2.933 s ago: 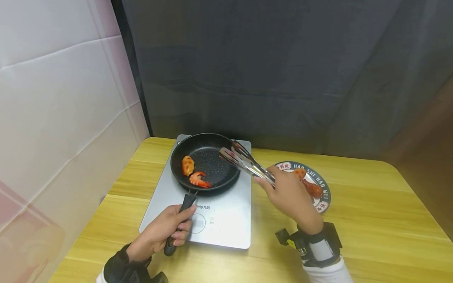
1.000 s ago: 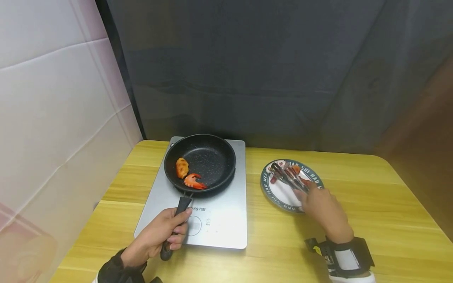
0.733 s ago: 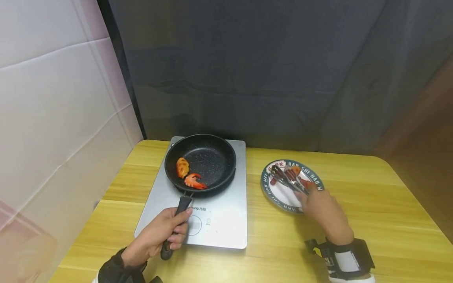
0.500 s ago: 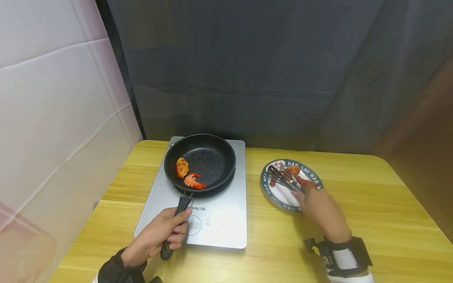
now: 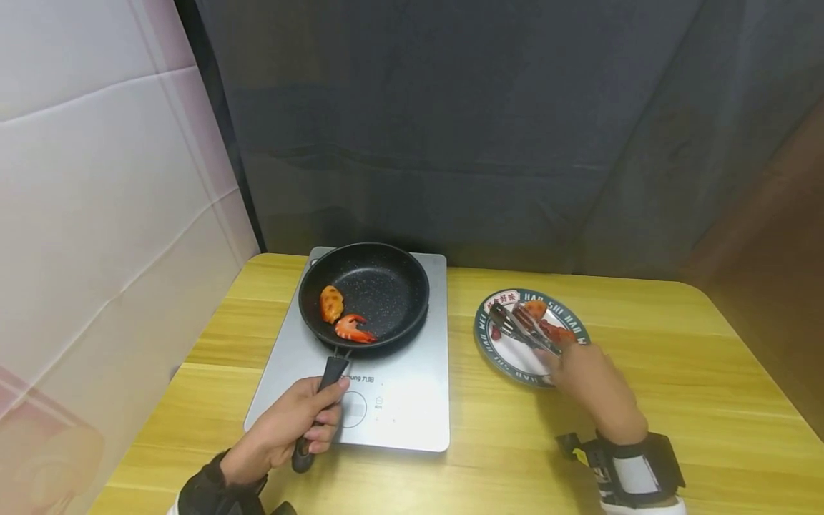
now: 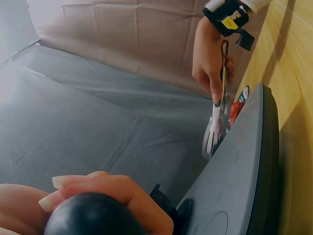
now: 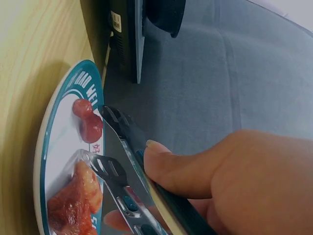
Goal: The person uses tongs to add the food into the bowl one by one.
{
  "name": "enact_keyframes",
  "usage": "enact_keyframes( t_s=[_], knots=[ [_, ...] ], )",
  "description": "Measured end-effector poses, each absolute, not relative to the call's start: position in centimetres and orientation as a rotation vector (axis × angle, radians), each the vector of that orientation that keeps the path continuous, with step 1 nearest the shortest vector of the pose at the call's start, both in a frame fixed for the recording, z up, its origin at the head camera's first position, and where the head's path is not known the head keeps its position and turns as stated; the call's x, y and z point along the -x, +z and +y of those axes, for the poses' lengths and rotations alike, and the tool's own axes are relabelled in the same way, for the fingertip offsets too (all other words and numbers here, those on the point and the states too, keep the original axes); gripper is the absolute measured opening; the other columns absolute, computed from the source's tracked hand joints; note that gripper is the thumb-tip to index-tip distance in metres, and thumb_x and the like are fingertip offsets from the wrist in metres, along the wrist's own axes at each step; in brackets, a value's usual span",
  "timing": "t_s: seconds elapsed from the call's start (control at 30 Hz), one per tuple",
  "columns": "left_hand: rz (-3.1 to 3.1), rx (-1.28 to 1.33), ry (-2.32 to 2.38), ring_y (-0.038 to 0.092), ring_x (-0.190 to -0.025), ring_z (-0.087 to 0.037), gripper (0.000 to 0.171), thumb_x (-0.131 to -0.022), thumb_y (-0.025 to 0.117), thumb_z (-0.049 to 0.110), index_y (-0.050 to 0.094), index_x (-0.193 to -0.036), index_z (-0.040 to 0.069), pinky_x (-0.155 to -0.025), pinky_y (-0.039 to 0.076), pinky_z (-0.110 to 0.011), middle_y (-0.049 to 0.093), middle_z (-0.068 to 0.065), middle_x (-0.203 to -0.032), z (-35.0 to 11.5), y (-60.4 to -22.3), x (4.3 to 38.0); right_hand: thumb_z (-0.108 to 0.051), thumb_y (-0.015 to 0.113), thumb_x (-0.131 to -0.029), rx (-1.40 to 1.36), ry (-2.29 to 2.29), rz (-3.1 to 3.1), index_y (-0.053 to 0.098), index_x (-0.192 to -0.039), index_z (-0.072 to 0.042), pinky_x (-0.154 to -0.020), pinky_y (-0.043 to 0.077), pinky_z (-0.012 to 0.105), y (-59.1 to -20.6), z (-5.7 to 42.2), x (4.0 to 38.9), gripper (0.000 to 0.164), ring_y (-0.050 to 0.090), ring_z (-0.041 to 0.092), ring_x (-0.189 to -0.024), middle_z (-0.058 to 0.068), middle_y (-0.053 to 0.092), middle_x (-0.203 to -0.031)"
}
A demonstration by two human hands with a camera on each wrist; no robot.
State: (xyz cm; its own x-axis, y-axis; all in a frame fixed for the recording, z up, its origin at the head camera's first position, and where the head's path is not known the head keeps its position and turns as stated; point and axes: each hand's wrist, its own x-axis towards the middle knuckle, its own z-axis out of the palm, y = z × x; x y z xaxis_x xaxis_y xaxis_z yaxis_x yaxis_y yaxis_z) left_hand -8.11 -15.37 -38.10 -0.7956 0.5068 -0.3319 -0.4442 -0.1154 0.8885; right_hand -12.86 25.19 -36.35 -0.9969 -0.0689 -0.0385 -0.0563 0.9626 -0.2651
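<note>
My left hand (image 5: 302, 418) grips the black handle (image 5: 335, 373) of a frying pan (image 5: 386, 297), fingers wrapped around it. Inside the pan lie a shrimp (image 5: 354, 329) and a browned orange piece of food (image 5: 331, 304), at the near left. Over the round plate (image 5: 508, 370) at right, my right hand (image 5: 595, 386) holds metal tongs (image 5: 524, 332). Their arms stand apart in the right wrist view, with nothing visibly pinched. Beside the tips are a glossy red knobbed piece (image 7: 91, 128) and brown-red meat (image 7: 73, 205). The hand hides part of the plate.
The pan stands on a silver induction cooker (image 5: 412, 408) on a wooden table (image 5: 502, 450). A dark curtain (image 5: 450, 143) hangs behind the table, and a pale curtain (image 5: 96, 179) is at the left.
My right hand has brought the tongs from above the pan rightward to the plate. During the last second they shift only slightly there. The left hand keeps its grip on the handle.
</note>
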Motion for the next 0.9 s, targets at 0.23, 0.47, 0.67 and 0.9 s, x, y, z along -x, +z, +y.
enact_keyframes(
  t_s=[0.23,0.47,0.67,0.9],
  knots=[
    [1.529,-0.087,1.952,0.030,-0.042,-0.003,0.033,-0.102,0.047,0.030,0.035,-0.084,0.006,-0.039,0.031,-0.018,0.033,0.006,-0.059,-15.4,-38.1,8.1,-0.033,0.056,-0.096,0.118,-0.430,3.074,0.062,-0.079,0.003,-0.049,0.047,0.041,-36.5,24.9,12.8,0.040,0.053,0.026,-0.059,0.014,0.057,-0.071],
    [1.523,-0.086,1.963,0.030,-0.042,-0.002,0.032,-0.102,0.047,0.030,0.034,-0.086,0.006,-0.038,0.031,-0.018,0.033,0.006,-0.060,-15.4,-38.0,8.1,-0.033,0.058,-0.096,0.114,-0.415,3.088,0.060,-0.076,0.001,-0.045,0.041,0.037,-36.8,25.3,13.0,0.039,0.049,0.024,-0.056,0.009,0.052,-0.065],
    [1.528,-0.087,1.962,0.030,-0.042,-0.003,0.032,-0.102,0.047,0.029,0.035,-0.085,0.006,-0.038,0.031,-0.017,0.032,0.006,-0.060,-15.4,-38.0,8.1,-0.030,0.062,-0.094,0.168,-0.380,3.113,0.064,-0.093,0.007,-0.047,0.039,0.033,-37.1,25.6,13.4,0.037,0.048,0.023,-0.060,0.007,0.052,-0.066],
    [1.535,-0.091,1.955,0.030,-0.042,-0.003,0.033,-0.102,0.047,0.030,0.035,-0.084,0.006,-0.038,0.031,-0.018,0.033,0.006,-0.059,-15.4,-38.0,8.1,-0.027,0.062,-0.094,0.251,-0.395,3.162,0.066,-0.099,0.006,-0.050,0.039,0.033,-37.1,25.9,13.5,0.034,0.049,0.024,-0.062,0.006,0.054,-0.067]
  ],
)
